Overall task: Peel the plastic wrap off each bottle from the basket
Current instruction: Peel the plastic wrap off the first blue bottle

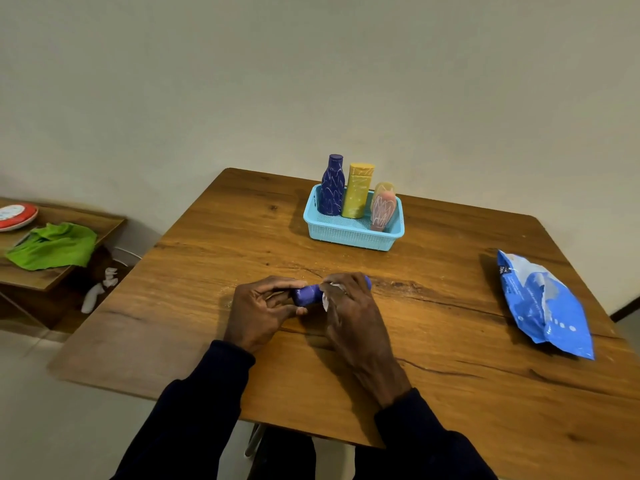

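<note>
A small purple bottle (308,295) lies sideways on the wooden table (450,375) between both hands. My left hand (263,311) grips its left end with curled fingers. My right hand (349,306) covers its right end and pinches a bit of clear plastic wrap (327,299) against it. Further back stands a light blue basket (349,233) holding a wrapped dark purple bottle (331,185), a wrapped yellow bottle (358,190) and a wrapped pink bottle (382,207), all upright.
A blue and white plastic pouch (545,306) lies near the table's right edge. To the left stands a lower side table with a green cloth (53,245) and a red and white plate (15,216). The wall is close behind the basket.
</note>
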